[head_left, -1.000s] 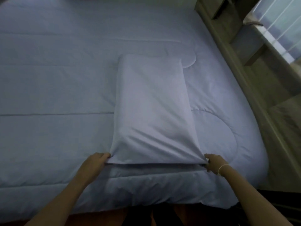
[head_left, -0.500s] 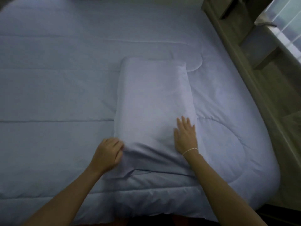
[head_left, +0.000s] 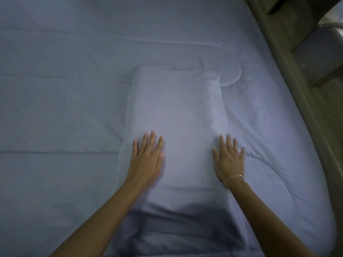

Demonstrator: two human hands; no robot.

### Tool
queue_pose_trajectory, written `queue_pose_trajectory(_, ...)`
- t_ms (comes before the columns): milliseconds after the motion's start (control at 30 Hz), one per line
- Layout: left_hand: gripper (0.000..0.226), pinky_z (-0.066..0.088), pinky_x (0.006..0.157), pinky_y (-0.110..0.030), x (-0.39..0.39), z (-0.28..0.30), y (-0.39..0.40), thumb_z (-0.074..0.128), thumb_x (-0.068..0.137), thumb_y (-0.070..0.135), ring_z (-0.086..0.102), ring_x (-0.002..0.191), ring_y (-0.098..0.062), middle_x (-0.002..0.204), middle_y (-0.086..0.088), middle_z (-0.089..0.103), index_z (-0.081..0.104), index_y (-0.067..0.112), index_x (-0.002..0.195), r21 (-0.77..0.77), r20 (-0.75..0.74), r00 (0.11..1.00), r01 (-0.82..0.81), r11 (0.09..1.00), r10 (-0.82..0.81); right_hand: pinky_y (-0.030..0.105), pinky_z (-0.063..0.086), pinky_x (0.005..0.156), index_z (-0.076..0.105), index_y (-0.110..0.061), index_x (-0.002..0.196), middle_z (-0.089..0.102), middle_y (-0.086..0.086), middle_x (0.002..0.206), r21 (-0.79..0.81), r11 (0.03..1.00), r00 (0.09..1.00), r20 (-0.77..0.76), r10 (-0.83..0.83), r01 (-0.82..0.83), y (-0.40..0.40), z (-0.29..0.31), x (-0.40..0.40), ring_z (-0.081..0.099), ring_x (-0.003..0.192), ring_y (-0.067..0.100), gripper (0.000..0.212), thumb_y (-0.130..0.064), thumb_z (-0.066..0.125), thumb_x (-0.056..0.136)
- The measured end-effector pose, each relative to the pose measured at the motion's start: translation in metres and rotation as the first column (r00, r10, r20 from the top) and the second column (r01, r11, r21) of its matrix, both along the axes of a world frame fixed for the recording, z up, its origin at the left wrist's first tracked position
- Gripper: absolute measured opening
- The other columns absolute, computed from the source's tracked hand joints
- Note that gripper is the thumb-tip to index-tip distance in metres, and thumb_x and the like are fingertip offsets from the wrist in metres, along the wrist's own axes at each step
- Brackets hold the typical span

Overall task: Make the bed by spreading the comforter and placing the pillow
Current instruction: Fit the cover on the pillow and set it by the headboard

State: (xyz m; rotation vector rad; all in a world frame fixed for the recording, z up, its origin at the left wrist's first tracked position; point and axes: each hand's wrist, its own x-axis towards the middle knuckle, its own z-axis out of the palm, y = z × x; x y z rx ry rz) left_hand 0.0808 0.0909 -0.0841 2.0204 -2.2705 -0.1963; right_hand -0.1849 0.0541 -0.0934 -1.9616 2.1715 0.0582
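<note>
A pale lilac pillow (head_left: 178,112) lies lengthwise on the blue-grey quilted comforter (head_left: 55,108), which is spread flat over the bed. My left hand (head_left: 146,160) rests palm down, fingers spread, on the pillow's near left part. My right hand (head_left: 229,160), with a thin bracelet at the wrist, lies flat on the pillow's near right edge, its outer fingers reaching onto the comforter. Neither hand grips anything. The pillow's near end is in shadow between my forearms.
A wooden bed frame (head_left: 289,75) runs along the bed's right side. Beyond it at the upper right are wooden shelves (head_left: 315,58). The comforter stretches far to the left and back.
Both hands let go of the pillow's near corners and moved forward onto its top. My left hand, curled half a second ago, now lies flat. The view has come closer to the pillow.
</note>
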Motion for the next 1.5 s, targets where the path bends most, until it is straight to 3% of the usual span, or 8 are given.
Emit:
queue_pose_trajectory(167, 0.067, 0.013, 0.112, -0.059, 0.007, -0.013, -0.074, 0.019, 0.088, 0.057, 0.021, 0.143, -0.029, 0.155, -0.009, 0.026, 0.030, 0.024, 0.146, 0.112, 0.086, 0.993, -0.090, 0.990, 0.080, 0.055, 0.002, 0.116, 0.010, -0.037, 0.149, 0.006, -0.001, 0.160, -0.002, 0.942, 0.942, 0.004, 0.335, -0.335, -0.046, -0.013, 0.058, 0.006, 0.148, 0.024, 0.056, -0.054, 0.015, 0.096)
queue_pose_trajectory(367, 0.072, 0.000, 0.114, -0.058, 0.079, -0.010, -0.070, 0.007, 0.087, 0.065, 0.004, 0.145, -0.036, 0.158, -0.013, 0.010, 0.003, 0.030, 0.150, 0.133, 0.080, 0.953, -0.302, 0.944, 0.293, 0.058, 0.002, 0.116, 0.009, -0.026, 0.151, 0.005, 0.001, 0.161, -0.003, 0.992, 0.991, -0.032, -0.130, 0.130, -0.128, -0.007, -0.007, 0.001, 0.147, 0.030, 0.063, -0.056, 0.013, 0.095)
queue_pose_trajectory(500, 0.062, 0.021, 0.108, -0.061, 0.031, -0.010, -0.130, 0.020, 0.091, 0.044, 0.029, 0.138, -0.038, 0.151, -0.016, 0.031, 0.031, 0.014, 0.145, -0.044, 0.038, 0.990, -0.137, 0.990, 0.139, 0.052, 0.003, 0.118, 0.012, -0.025, 0.150, 0.006, 0.004, 0.160, -0.147, 0.969, 0.976, 0.061, 0.208, -0.197, -0.184, -0.009, 0.069, 0.003, 0.147, 0.029, 0.054, -0.042, 0.023, 0.100)
queue_pose_trajectory(600, 0.061, 0.014, 0.112, -0.057, 0.006, -0.023, -0.188, 0.015, 0.091, 0.043, 0.022, 0.142, -0.029, 0.155, -0.012, 0.025, 0.027, 0.017, 0.146, 0.020, 0.051, 0.996, -0.070, 0.997, 0.069, 0.050, -0.002, 0.117, 0.010, -0.034, 0.149, 0.002, -0.001, 0.161, -0.054, 0.913, 0.914, 0.006, 0.405, -0.404, -0.221, -0.025, 0.103, 0.000, 0.148, 0.023, 0.053, -0.049, 0.017, 0.098)
queue_pose_trajectory(800, 0.060, 0.000, 0.113, -0.060, 0.059, -0.025, -0.208, 0.025, 0.097, 0.047, 0.003, 0.144, -0.036, 0.158, -0.013, 0.006, 0.011, 0.020, 0.150, 0.069, 0.016, 0.875, -0.484, 0.872, 0.484, 0.055, -0.004, 0.117, 0.007, -0.028, 0.151, 0.002, 0.004, 0.161, 0.084, 0.982, 0.985, 0.000, -0.172, 0.171, -0.289, -0.006, 0.028, -0.001, 0.147, 0.029, 0.065, -0.058, 0.015, 0.094)
queue_pose_trajectory(967, 0.067, 0.012, 0.112, -0.059, 0.053, -0.009, -0.113, 0.026, 0.096, 0.051, 0.013, 0.143, -0.037, 0.157, -0.018, 0.010, 0.010, 0.014, 0.149, 0.065, -0.151, 0.879, -0.448, 0.891, 0.453, 0.051, 0.002, 0.118, 0.011, -0.029, 0.150, 0.006, 0.006, 0.160, -0.197, 0.975, 0.986, 0.109, 0.127, -0.103, -0.179, 0.020, 0.043, 0.003, 0.148, 0.027, 0.063, -0.055, 0.027, 0.095)
queue_pose_trajectory(1267, 0.071, 0.031, 0.110, -0.052, 0.038, -0.014, 0.089, 0.017, 0.093, 0.059, 0.021, 0.141, -0.038, 0.157, -0.016, 0.013, 0.017, 0.015, 0.149, 0.120, -0.183, 0.953, -0.222, 0.968, 0.241, 0.059, 0.025, 0.111, -0.007, -0.048, 0.144, -0.013, -0.003, 0.159, 0.083, 0.997, 0.978, 0.207, -0.015, -0.002, 0.061, -0.009, 0.018, 0.006, 0.146, 0.033, 0.070, -0.069, 0.028, 0.087)
queue_pose_trajectory(1500, 0.109, 0.012, 0.116, -0.031, 0.064, -0.023, 0.172, 0.040, 0.075, 0.079, 0.003, 0.145, -0.020, 0.158, -0.007, -0.005, -0.006, 0.014, 0.149, 0.163, -0.331, 0.936, -0.068, 0.984, 0.120, 0.045, 0.038, 0.108, -0.015, -0.048, 0.143, -0.008, 0.007, 0.160, 0.190, 0.980, 0.935, 0.354, -0.016, -0.056, 0.169, 0.007, -0.015, 0.028, 0.140, 0.035, 0.099, -0.070, 0.054, 0.076)
